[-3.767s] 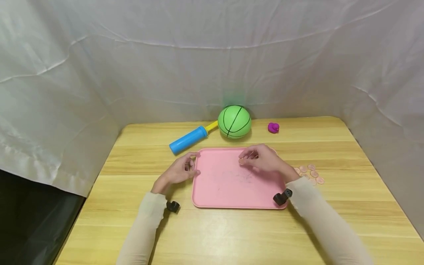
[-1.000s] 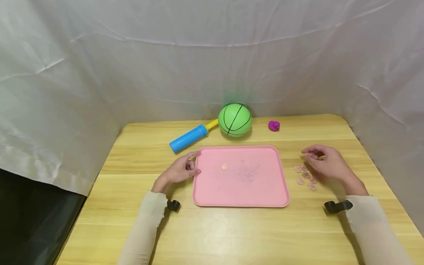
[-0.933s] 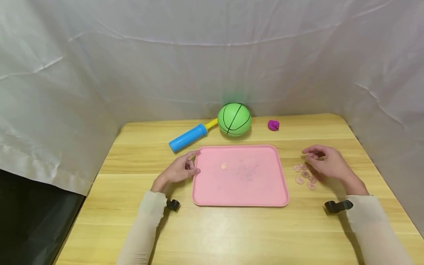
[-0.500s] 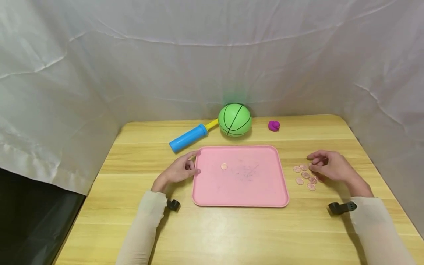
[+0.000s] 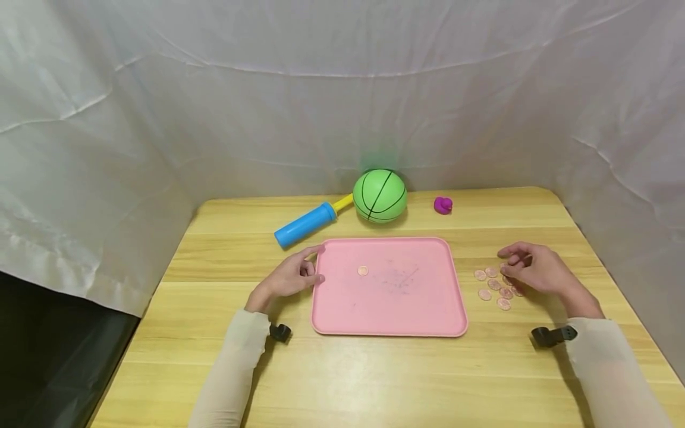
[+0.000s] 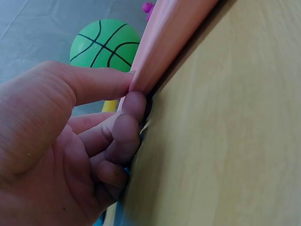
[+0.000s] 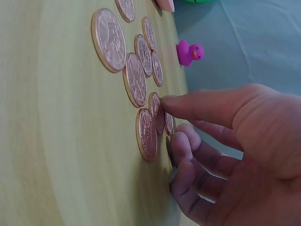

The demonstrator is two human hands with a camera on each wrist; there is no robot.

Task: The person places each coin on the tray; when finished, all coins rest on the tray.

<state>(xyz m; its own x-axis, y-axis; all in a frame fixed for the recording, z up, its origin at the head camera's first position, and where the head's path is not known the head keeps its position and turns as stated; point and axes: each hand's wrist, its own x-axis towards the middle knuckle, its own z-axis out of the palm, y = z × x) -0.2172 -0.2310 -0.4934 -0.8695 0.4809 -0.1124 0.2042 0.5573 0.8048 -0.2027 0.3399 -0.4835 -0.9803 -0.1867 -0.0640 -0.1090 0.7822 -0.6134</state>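
My left hand (image 5: 291, 274) pinches the left rim of a shallow pink tray (image 5: 385, 315), thumb above and a finger against its side in the left wrist view. One copper-coloured coin (image 5: 363, 270) lies on the tray, left of its middle. To the right of the tray, my right hand (image 5: 540, 270) is down at a group of similar coins (image 5: 494, 285) lying flat on the table. In the right wrist view its thumb and curled fingers close about a coin (image 7: 169, 123) at the far edge of the group, partly hidden by the thumb.
On the wooden table (image 5: 374, 380), behind the tray, stand a green ball (image 5: 380, 196) with black lines and a blue pump (image 5: 305, 226) with a yellow end. A purple rubber duck (image 5: 443, 205) sits farther right. Pale cloth (image 5: 342, 107) hangs behind.
My right hand has gone from above the tray to the coins on the right and come down onto them. The coin it held now lies on the tray. My left hand has stayed at the rim.
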